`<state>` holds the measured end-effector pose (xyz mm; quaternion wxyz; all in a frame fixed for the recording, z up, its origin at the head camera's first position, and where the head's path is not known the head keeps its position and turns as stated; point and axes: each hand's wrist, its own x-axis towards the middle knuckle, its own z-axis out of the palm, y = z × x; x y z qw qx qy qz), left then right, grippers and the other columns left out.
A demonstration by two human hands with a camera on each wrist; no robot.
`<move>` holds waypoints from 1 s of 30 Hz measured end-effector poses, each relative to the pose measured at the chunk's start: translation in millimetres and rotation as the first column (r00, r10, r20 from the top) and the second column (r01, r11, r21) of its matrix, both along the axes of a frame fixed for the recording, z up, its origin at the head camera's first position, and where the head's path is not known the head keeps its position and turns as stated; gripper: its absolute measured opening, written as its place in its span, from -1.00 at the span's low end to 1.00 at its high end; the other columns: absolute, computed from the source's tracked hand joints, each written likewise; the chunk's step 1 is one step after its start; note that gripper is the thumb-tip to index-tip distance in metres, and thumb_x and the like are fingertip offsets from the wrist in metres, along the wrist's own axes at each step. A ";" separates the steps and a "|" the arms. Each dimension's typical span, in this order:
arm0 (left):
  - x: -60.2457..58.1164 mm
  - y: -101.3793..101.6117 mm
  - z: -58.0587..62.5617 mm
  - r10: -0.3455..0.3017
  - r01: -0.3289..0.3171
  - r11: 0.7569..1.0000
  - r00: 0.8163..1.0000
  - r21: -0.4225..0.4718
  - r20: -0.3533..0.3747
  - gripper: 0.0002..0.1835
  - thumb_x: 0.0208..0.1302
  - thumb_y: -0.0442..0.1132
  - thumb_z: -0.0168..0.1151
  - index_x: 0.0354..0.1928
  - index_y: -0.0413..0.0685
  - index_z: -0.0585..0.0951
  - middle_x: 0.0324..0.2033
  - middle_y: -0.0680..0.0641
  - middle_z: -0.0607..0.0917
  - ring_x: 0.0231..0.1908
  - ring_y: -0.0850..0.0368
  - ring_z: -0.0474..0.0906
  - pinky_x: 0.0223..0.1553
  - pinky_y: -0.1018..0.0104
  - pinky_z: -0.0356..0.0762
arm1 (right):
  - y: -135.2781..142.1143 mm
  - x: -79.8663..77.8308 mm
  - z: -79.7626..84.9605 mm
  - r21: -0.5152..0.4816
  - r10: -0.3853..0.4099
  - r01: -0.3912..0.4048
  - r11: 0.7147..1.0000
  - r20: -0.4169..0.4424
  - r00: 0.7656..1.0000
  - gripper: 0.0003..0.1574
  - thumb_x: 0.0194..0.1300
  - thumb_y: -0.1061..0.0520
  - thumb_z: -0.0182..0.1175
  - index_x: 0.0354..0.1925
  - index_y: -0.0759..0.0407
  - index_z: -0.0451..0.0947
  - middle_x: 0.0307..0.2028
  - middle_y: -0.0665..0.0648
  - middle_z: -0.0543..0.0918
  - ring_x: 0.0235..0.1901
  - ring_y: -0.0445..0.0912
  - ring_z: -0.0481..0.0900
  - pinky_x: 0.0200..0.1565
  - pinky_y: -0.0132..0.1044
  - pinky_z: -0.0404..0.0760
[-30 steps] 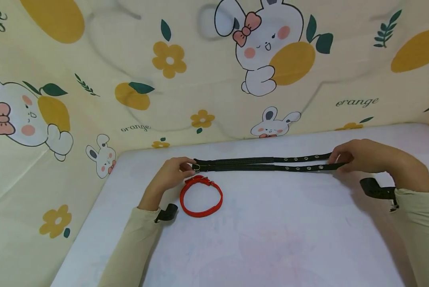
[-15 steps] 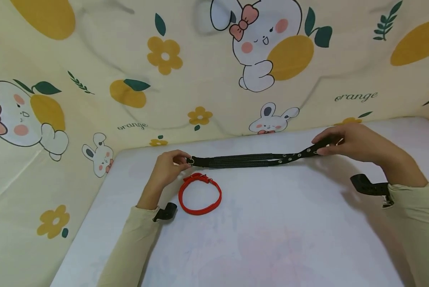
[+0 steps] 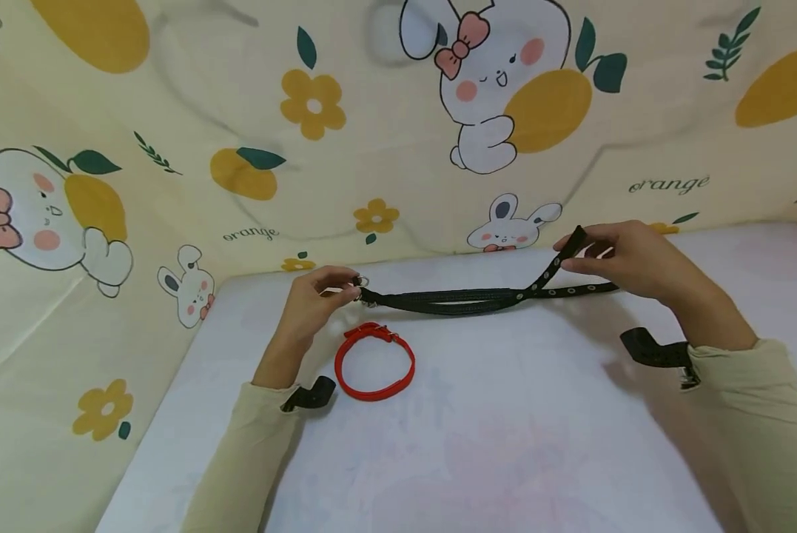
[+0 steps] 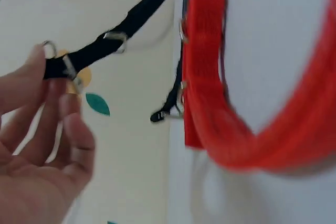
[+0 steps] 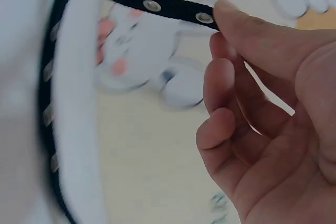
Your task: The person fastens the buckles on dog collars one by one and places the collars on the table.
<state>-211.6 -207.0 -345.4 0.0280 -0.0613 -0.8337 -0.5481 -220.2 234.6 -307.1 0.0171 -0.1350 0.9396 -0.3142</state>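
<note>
Two black collars, with metal eyelets along their tail ends, stretch side by side along the back of the table and cross toward the right. My left hand (image 3: 308, 303) pinches a buckle end (image 4: 67, 67) of one, lifted off the table; another black buckle end (image 4: 157, 115) lies lower down. My right hand (image 3: 644, 259) pinches a raised eyelet strap (image 3: 550, 274) between thumb and forefinger, its tip pointing up. The other eyelet strap (image 3: 571, 292) lies lower and runs behind that hand. Below the left end rests a buckled red collar (image 3: 371, 395), closed into a ring and untouched.
A white table (image 3: 491, 414) carries the collars. Behind it and at the left hangs a cream cloth (image 3: 345, 170) printed with rabbits, oranges and flowers. Black wrist cameras (image 3: 658, 349) sit on both wrists.
My right hand has moved left and up, lifting one eyelet strap away from the other, so the two now cross. My left hand has raised its buckle end slightly. The red collar stays put.
</note>
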 end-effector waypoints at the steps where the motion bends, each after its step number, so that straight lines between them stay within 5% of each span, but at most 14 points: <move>1: 0.1 1.8 1.8 0.002 -0.002 1.000 1.000 0.030 -0.012 -0.70 0.27 -0.36 0.35 0.04 -0.19 0.66 -0.08 -0.07 0.70 -0.07 0.11 0.57 -0.07 0.49 0.59 | -3.9 1.3 4.4 -0.013 -0.001 0.001 1.000 -0.012 1.000 -0.60 0.29 -0.09 0.35 0.06 -0.03 0.67 -0.16 0.15 0.74 -0.17 0.02 0.65 -0.29 -0.31 0.51; 6: 0.1 10.3 10.6 0.003 0.011 0.988 0.996 0.156 -0.091 -0.70 0.31 -0.39 0.29 0.07 -0.22 0.62 -0.16 0.15 0.72 -0.06 0.19 0.61 -0.07 0.49 0.61 | -29.2 8.8 26.4 -0.080 0.008 -0.014 0.997 -0.075 0.997 -0.63 0.37 0.00 0.28 0.11 0.00 0.64 -0.06 0.22 0.73 -0.04 0.14 0.68 -0.06 -0.08 0.57; 11: 2.6 26.2 25.0 -0.034 0.065 0.984 0.982 0.164 -0.184 -0.70 0.31 -0.39 0.29 0.07 -0.25 0.61 -0.16 0.14 0.72 -0.08 0.16 0.62 -0.06 0.46 0.61 | -53.4 15.8 39.1 -0.129 0.016 -0.032 0.991 -0.120 0.993 -0.60 0.42 0.08 0.22 0.19 0.07 0.60 0.03 0.25 0.70 0.06 0.12 0.58 0.12 0.09 0.51; 15: 6.7 44.0 37.3 -0.073 0.111 0.981 0.971 0.156 -0.227 -0.71 0.31 -0.38 0.29 0.06 -0.23 0.63 -0.11 -0.05 0.73 -0.07 0.13 0.63 -0.03 0.42 0.61 | -66.0 20.4 37.5 -0.154 -0.006 -0.018 0.988 -0.157 0.988 -0.57 0.38 0.04 0.27 0.18 0.05 0.60 0.00 0.17 0.72 0.02 0.03 0.59 0.05 -0.07 0.52; 22: 11.8 59.8 38.6 -0.071 0.104 0.990 0.950 0.091 -0.305 -0.72 0.29 -0.32 0.34 0.03 -0.15 0.66 -0.07 -0.14 0.72 -0.06 0.14 0.61 0.03 0.29 0.56 | -74.7 23.1 28.9 -0.178 -0.002 -0.030 0.984 -0.177 0.984 -0.63 0.29 0.02 0.36 0.07 -0.02 0.64 -0.13 0.06 0.72 -0.11 -0.08 0.61 -0.12 -0.42 0.49; 30: 13.7 70.4 36.0 -0.100 0.153 0.980 0.929 0.126 -0.355 -0.72 0.24 -0.37 0.37 0.00 -0.22 0.66 -0.07 -0.21 0.72 -0.07 0.11 0.63 0.03 0.32 0.60 | -82.0 22.5 29.2 -0.133 0.025 -0.046 0.990 -0.160 0.987 -0.65 0.25 0.01 0.40 0.02 -0.07 0.70 -0.22 0.07 0.73 -0.15 -0.06 0.57 -0.13 -0.28 0.51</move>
